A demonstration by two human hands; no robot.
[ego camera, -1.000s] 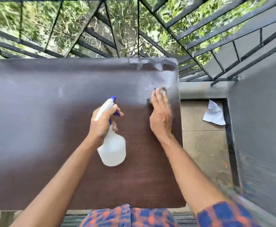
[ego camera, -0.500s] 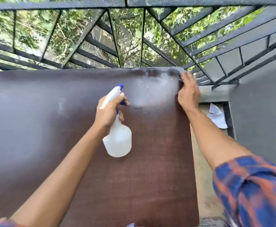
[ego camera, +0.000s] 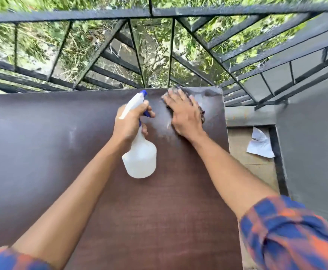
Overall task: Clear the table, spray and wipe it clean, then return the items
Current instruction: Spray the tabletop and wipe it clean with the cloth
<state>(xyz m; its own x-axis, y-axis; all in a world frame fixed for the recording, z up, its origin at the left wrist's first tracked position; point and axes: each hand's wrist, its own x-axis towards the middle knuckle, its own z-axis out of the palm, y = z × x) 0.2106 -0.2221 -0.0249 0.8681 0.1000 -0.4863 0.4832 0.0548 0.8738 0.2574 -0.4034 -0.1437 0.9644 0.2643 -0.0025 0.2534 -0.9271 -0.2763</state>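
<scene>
I count one spray bottle (ego camera: 139, 158), one cloth (ego camera: 201, 112), one crumpled white paper (ego camera: 259, 144) and my two hands over a single dark brown worktop (ego camera: 42, 152). My left hand (ego camera: 129, 124) is clenched around the neck of the spray bottle, forefinger curled over the blue trigger. The bottle is translucent white with a white head and a blue nozzle tip; its long axis runs from its rounded base, which is toward me, up to the nozzle at the far end, and the nozzle points away from me toward the worktop's far edge and the black railing (ego camera: 159, 12). It hangs above the middle of the worktop; I cannot tell whether its base touches the surface. My right hand (ego camera: 184, 112) lies flat with the fingers spread, pressing the dark cloth onto the worktop near the far right corner, just beside the nozzle. Only the cloth's edges show around my palm and fingertips. A pale smeared patch spreads around that hand. The paper lies on the tiled floor (ego camera: 256, 168) to the right of the worktop, against the grey wall (ego camera: 315, 143). Both my sleeves are blue and orange plaid.
</scene>
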